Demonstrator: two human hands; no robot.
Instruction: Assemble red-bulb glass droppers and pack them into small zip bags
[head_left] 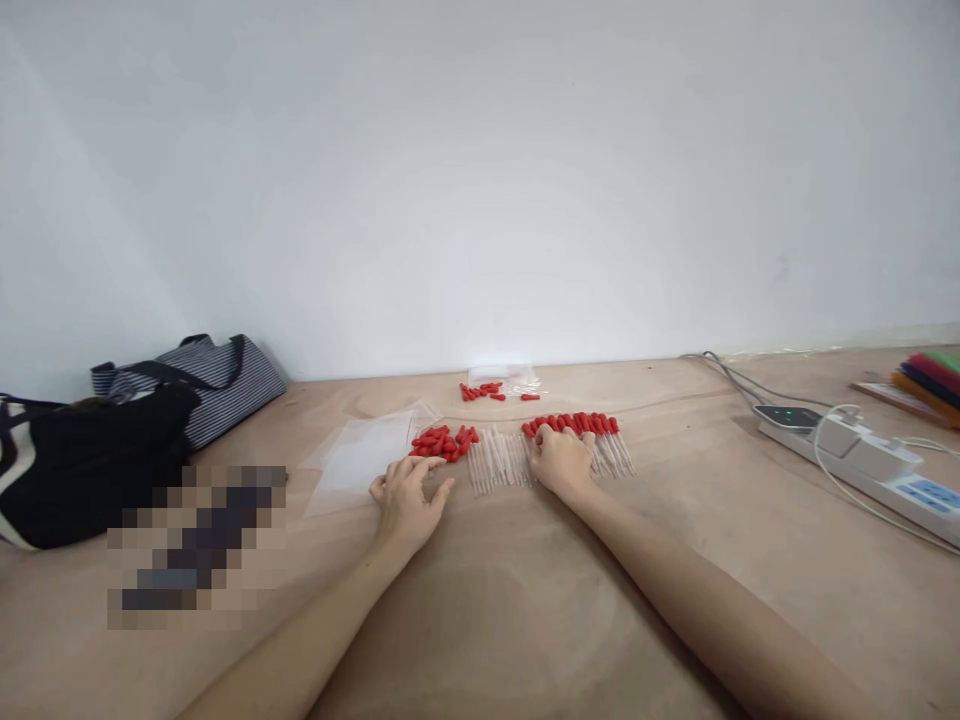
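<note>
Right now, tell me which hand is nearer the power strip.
Right. The right hand, at the tubes, is left of the power strip; the left hand is farther left.

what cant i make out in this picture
Head view: anything under the right hand, hidden by it.
Head view: what the dark item at left is, blurred into blocks.
Head view: black bag, cut off by the left edge.
Head view: coloured stack, cut off by the right edge.

At left sit a black fabric bag (97, 470) and a striped fabric bag (234, 392). A white power strip (870, 476) lies right.
</note>
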